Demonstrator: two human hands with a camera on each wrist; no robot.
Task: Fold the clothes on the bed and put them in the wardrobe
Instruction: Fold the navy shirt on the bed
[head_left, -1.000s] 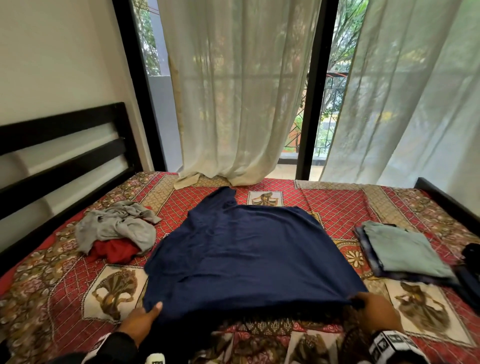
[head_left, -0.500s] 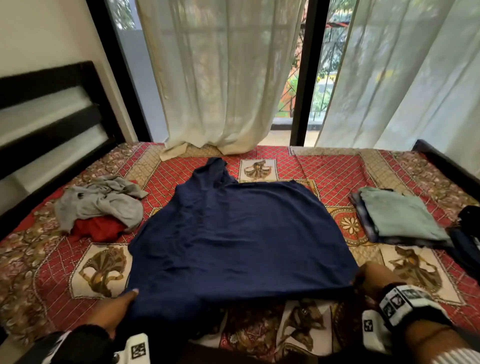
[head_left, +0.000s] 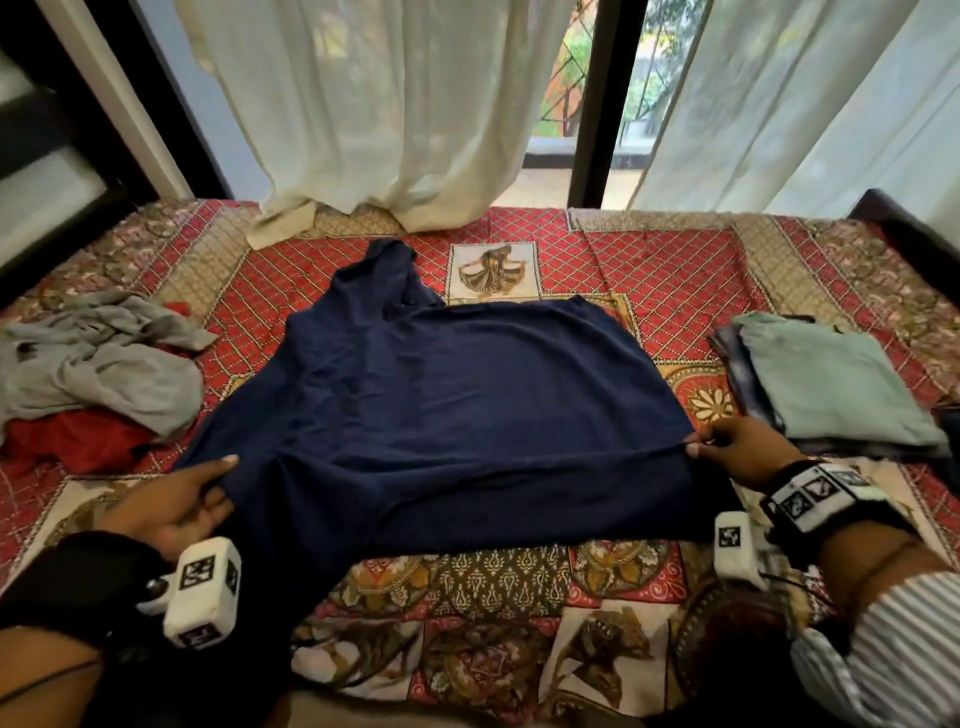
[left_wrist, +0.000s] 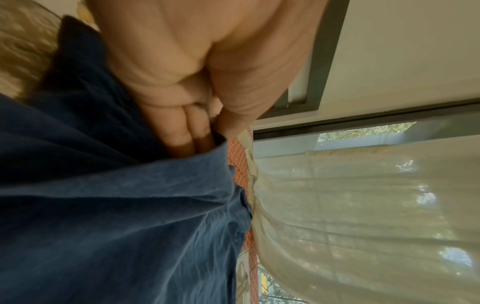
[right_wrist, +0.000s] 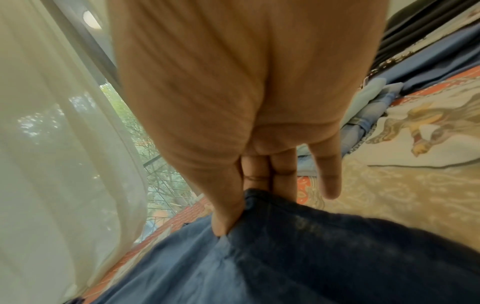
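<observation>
Garment: dark navy soft-knit top (head_left: 447, 405), spread flat mid-bed on the red patterned bedspread (head_left: 670, 270), strap end far, hem near.
Handling (judged): light, limp, creases easily; carries no shape unless held at two points.
Hold: the two ends of the raised near fold.
Left hand (head_left: 174, 501): thumb and fingers (left_wrist: 182, 133) pinch the left end.
Right hand (head_left: 737, 447): pinches the right end, little finger free.
Left: crumpled grey garment (head_left: 98, 364) over red cloth (head_left: 67, 441), unfolded.
Right: folded pale-green and blue stack (head_left: 826, 384).
Far: white sheer curtains (head_left: 395, 104).

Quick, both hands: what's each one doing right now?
Left hand: grips the navy shirt at its near left edge.
Right hand: pinches the shirt's near right corner.
</observation>
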